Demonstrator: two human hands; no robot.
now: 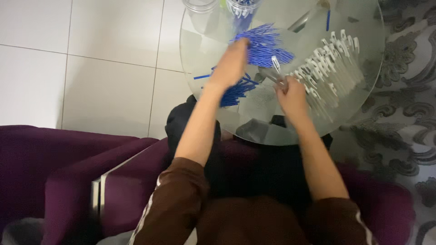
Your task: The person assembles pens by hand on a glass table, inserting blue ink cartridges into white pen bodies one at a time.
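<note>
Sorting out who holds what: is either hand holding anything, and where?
Right hand pinches a clear pen barrel by its lower end. Left hand rests on blue refills; its grip is hidden.

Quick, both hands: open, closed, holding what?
Left hand: reaching onto the blue refills; grip cannot be told.
Right hand: closed on a clear pen barrel.

One camera only, worn on my head. It looks steeply down past my chest and brown sleeves, along both forearms, toward the round glass bench (363,68) in front of my knees. The view is close: my left hand (231,61) and right hand (290,95) fall in the upper middle of the frame, at arm's reach. The far rim of the bench is cut off by the top edge. The white tiled floor (91,68) fills the upper left, the purple seat (68,163) the lower left, and a patterned carpet (408,113) runs down the right edge. No second view overlaps this one.
</note>
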